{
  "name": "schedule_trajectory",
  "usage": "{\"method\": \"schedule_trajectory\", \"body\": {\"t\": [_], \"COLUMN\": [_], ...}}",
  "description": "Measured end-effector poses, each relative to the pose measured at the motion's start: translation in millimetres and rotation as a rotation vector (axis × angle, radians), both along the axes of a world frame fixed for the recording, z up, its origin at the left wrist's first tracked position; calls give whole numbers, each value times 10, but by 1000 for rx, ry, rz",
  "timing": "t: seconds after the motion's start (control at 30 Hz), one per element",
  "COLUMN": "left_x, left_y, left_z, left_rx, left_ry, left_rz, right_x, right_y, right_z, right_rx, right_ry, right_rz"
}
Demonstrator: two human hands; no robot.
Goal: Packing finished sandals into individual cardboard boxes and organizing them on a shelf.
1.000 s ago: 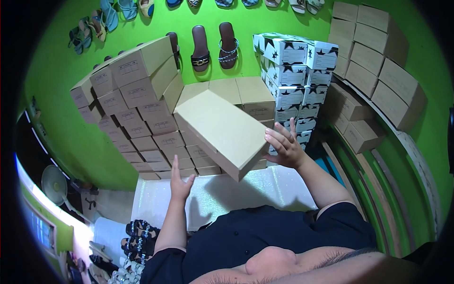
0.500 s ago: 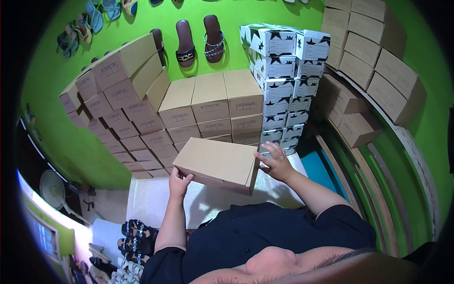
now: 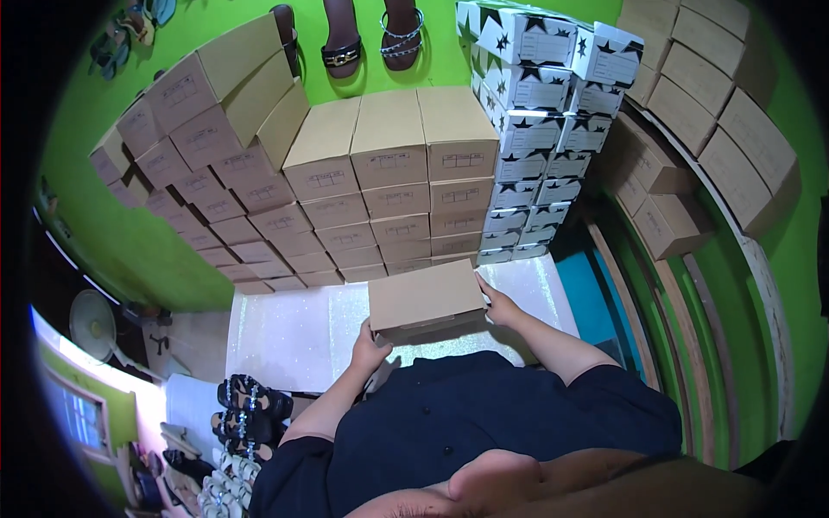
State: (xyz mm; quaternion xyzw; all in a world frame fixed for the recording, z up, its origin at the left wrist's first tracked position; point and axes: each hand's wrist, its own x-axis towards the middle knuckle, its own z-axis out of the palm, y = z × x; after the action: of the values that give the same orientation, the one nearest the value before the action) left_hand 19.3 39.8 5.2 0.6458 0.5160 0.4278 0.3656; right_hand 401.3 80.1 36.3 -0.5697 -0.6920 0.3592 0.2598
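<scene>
Lowered since earlier onto glittery white worktop [image 3: 285,332]: closed plain brown cardboard box [image 3: 426,296], gripped at both ends by left hand [image 3: 370,344] and right hand [image 3: 498,304]; contents unseen.

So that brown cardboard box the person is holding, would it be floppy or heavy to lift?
Probably stiff: the brown box keeps flat faces and straight edges while held only at its two ends by the left hand and right hand. Likely fairly light, since it is carried with no support underneath. It has flat sides, so it should not roll.
</scene>
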Motion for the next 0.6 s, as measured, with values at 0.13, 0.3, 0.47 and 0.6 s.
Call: {"method": "schedule_trajectory", "body": {"t": [0.13,0.3,0.47,0.6], "left_x": [-106,-104,2,12], "left_y": [-88,-39,14,101], "left_z": [-170,-179,221,298], "left_rx": [-352,-238,65,198], "left_ry": [300,353,619,940], "left_rz": [-109,-180,-246,-393], "right_x": [37,166,144,200], "right_y": [-146,-303,-418,-479], "right_z": [-36,-298,-134,-237], "right_rx": [-169,-156,-203,-70], "right_ry": [-114,59,-78,-154], "right_rz": [11,0,-69,-53]}}
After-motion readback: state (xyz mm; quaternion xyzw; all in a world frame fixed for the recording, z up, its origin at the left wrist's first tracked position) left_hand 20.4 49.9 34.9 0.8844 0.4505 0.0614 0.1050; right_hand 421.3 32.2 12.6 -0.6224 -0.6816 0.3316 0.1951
